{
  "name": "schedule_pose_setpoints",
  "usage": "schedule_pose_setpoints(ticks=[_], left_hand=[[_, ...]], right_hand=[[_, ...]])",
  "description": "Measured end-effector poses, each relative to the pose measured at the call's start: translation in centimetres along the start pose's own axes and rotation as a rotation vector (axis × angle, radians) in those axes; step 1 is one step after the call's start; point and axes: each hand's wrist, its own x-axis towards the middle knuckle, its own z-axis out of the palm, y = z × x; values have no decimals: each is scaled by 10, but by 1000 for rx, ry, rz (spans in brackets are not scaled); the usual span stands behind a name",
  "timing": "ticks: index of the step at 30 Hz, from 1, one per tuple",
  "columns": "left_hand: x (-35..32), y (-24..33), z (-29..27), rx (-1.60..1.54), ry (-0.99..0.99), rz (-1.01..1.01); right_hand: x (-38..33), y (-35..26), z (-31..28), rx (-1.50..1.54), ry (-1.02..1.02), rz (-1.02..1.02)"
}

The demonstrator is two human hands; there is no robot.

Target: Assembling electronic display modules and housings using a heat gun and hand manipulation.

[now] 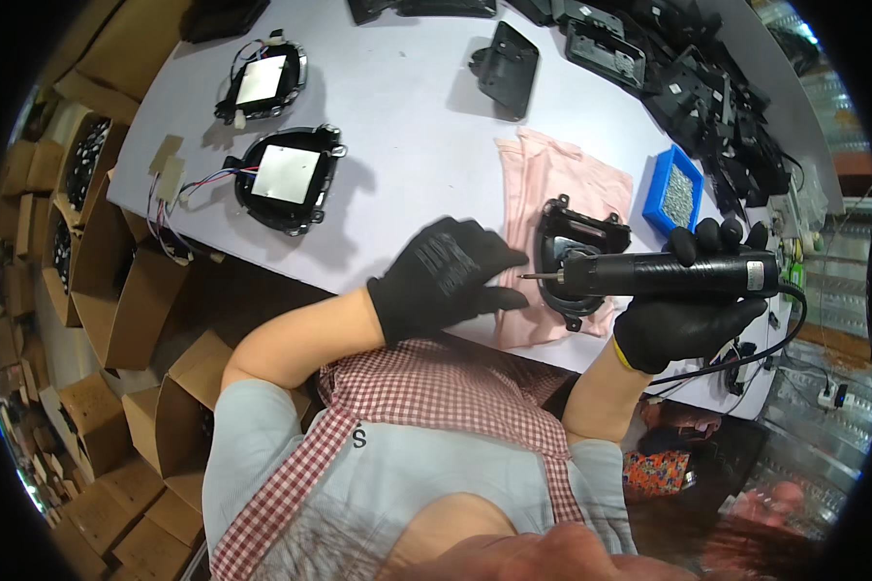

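Gripping the driver (649, 276), right hand (688, 324) has its fingers wrapped over the black body; bit (541, 277) points left, lying about level. Left hand (446, 271) is part open, thumb and forefinger spread either side of the bit tip; can't tell if it touches the tip or has a screw there. Both hands gloved in black.

Housing (579, 230) lies on the pink cloth (562, 160), partly behind the driver, between the hands in this view. Step looks like loading or steadying the bit ahead of screwing into the housing; a judgement only. Next move seems to call for the bit turned down and lined up over a screw hole, left hand bracing the housing.

Further out: blue tray (659, 189) of small screws (681, 198) just right of the cloth, within reach. Black bracket (509, 73) stands beyond the cloth. Two wired units, near (286, 179) and far (262, 82), sit on the worktop (407, 145) at left, white plates up. Heap of black parts (688, 107) at far right; cartons (145, 300) off the left edge.
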Motion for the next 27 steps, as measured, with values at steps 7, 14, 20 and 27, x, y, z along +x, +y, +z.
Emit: schedule_pose_setpoints(ticks=[7,14,20,27], left_hand=[[9,17,25,-13,-21,19],[5,-31,1,276,5,-17],[-7,-66,2,332,-81,-298],[-9,-74,26,391,93,-124]], right_hand=[[-11,-24,-22,45,145,-34],[-9,-83,-81,-255,311,-160],[-43,-142,-164,-73,138,-57],[-64,-144,-167,-821,491,-126]])
